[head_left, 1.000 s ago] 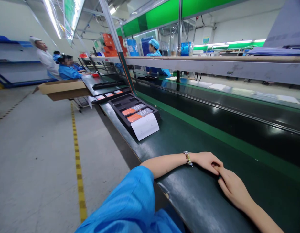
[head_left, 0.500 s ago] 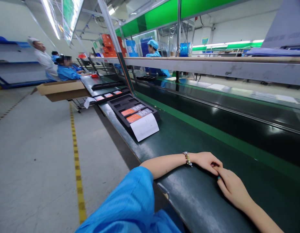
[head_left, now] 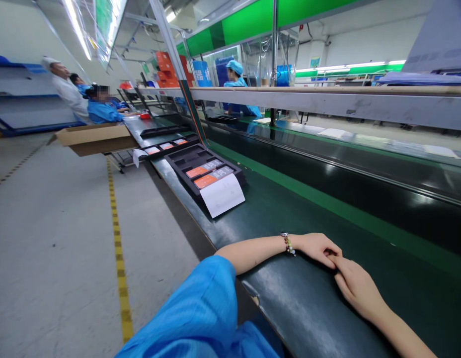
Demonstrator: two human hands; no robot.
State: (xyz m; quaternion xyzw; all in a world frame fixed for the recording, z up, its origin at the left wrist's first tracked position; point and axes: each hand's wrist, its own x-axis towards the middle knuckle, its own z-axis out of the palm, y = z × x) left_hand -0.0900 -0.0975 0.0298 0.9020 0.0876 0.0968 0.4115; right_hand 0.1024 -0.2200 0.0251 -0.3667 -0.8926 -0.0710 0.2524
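Observation:
My left hand (head_left: 317, 248), with a beaded bracelet (head_left: 289, 244) at the wrist, rests on the dark green bench top (head_left: 290, 303). Its fingers are curled in. My right hand (head_left: 359, 284) comes in from the lower right, and its closed fingertips meet those of the left hand. No object shows in either hand; part of the fingers is hidden where the hands touch. Farther up the bench, beyond my left forearm, lies a black tray (head_left: 182, 161). In it are two orange and grey boxes (head_left: 214, 177), and a white paper sheet (head_left: 223, 195) hangs over its near end.
Another black tray with orange and white pieces (head_left: 166, 146) lies farther along. An open cardboard carton (head_left: 96, 139) stands left of the bench. A long shelf (head_left: 327, 102) runs above the bench, held by a slanted post (head_left: 193, 109). Several people work in the background.
My hands stay together in the same place, with a slight shift of the right thumb. In the left background, a dark-haired person's head has risen a little.

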